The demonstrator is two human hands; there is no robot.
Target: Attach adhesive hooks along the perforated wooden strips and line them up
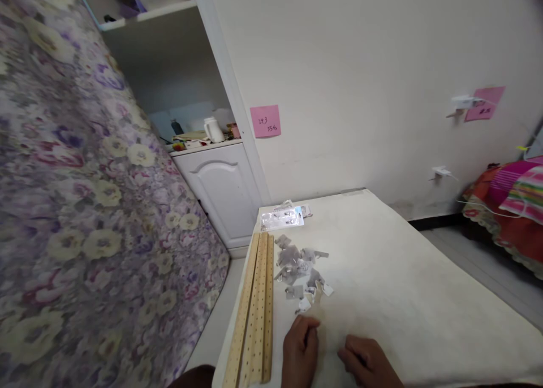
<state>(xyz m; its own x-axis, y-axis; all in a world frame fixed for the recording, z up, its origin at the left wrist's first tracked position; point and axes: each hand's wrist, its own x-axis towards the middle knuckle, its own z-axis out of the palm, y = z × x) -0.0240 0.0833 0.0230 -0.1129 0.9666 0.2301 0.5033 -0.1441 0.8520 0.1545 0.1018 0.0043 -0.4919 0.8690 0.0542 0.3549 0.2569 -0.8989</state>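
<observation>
My left hand (300, 348) rests on the pale tabletop (382, 275), its fingers curled closed with nothing showing in them. To its right, apart from it, lies my right hand (368, 360), also loosely closed and with no object visible. Just beyond my left hand is a scattered group of small clear plastic bags (289, 256), some with white tags (304, 304); their contents are too small to make out. Several long wooden strips with rows of holes (257, 303) lie side by side along the table's left edge. Neither hand touches the bags or the strips.
Clear blister packs (282, 218) lie at the table's far left corner. A floral curtain (106, 207) hangs at left, beside a white cabinet (220, 190) with a white jug (213, 130). Pink notes (265, 121) are stuck to the wall. A bed (509, 207) stands at right.
</observation>
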